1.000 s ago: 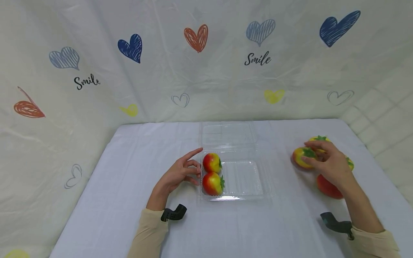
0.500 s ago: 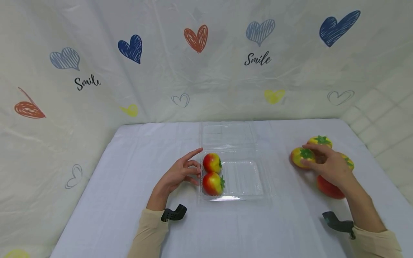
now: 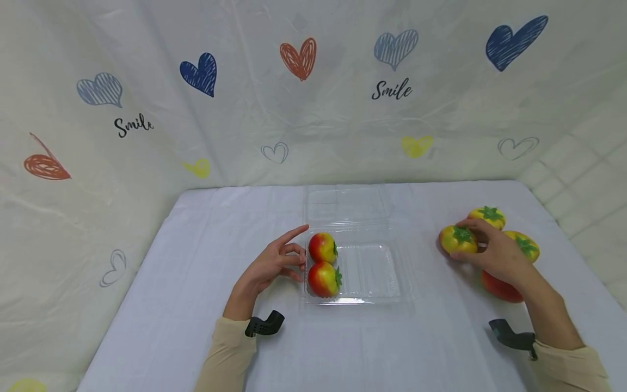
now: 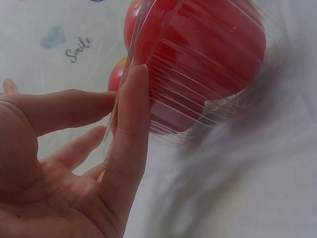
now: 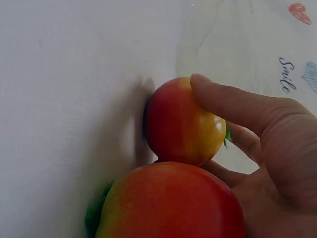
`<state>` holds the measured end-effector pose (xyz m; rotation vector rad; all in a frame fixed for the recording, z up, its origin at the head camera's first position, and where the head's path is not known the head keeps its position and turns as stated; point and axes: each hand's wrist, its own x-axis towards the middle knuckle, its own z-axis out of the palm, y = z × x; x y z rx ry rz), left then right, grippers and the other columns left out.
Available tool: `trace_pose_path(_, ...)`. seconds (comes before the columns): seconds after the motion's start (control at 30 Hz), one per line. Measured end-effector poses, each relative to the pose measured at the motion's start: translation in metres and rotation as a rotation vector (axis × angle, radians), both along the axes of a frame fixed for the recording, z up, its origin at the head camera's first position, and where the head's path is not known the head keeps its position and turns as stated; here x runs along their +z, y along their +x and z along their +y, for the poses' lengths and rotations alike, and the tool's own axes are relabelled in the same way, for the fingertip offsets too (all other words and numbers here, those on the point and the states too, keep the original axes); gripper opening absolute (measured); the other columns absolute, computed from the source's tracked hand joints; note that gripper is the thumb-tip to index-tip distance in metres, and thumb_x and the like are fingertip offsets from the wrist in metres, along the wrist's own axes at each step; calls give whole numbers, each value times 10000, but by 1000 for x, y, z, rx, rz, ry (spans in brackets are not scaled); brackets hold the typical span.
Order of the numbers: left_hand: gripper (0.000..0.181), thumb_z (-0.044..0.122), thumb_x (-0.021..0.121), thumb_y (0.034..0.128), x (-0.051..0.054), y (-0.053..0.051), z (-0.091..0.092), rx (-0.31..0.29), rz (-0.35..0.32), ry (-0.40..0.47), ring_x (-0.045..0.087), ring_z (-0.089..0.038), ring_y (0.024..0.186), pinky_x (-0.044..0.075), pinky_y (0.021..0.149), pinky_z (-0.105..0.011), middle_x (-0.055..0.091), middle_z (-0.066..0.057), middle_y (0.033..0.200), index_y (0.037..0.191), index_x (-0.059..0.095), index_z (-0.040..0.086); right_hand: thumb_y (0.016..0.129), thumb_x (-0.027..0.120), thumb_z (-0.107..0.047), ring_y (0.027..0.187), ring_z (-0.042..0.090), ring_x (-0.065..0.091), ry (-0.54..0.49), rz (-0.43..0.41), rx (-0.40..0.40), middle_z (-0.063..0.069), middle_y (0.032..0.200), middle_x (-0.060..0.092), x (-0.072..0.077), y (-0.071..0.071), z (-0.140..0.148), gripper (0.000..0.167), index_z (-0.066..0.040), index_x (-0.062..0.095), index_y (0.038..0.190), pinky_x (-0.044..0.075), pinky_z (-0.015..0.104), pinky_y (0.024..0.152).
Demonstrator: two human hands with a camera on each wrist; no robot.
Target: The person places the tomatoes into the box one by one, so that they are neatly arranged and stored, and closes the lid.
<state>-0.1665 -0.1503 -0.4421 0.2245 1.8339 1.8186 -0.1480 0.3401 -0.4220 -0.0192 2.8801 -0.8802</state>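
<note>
The left hand (image 3: 266,265) pinches the left rim of a clear plastic container (image 3: 369,300); the left wrist view shows fingers (image 4: 132,109) on either side of that thin rim. Two red-yellow fruits, one (image 3: 322,247) behind the other (image 3: 323,279), lie along the container's left side. At the right, the right hand (image 3: 499,253) holds a yellow-red fruit (image 3: 455,240) with a green calyx between thumb and fingers. In the right wrist view, the held fruit (image 5: 183,124) is just beyond a larger red one (image 5: 173,198).
Beside and under the right hand are a fruit behind (image 3: 490,215), another to its right (image 3: 526,245) and a red one (image 3: 502,288) nearer the front. The container's hinged lid (image 3: 348,204) lies folded back. A patterned cloth (image 3: 343,114) hangs behind the white-covered table (image 3: 235,212).
The right hand and its fruit have shifted slightly left, uncovering more of the fruits behind and to the right. The left hand and container have stayed in place.
</note>
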Motion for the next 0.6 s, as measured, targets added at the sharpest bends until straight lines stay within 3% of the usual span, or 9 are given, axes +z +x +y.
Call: trace_pose_path(0.6,740,50,612,998,0,0,0,1,-2,7,626,-169,777,659,710,-356,603,-27,943,1643,321,265,925,766,-473,1267,591,508,-27,90,-56,354,1486,457,6,5,-6,853,-92,373,1579,452,751,942)
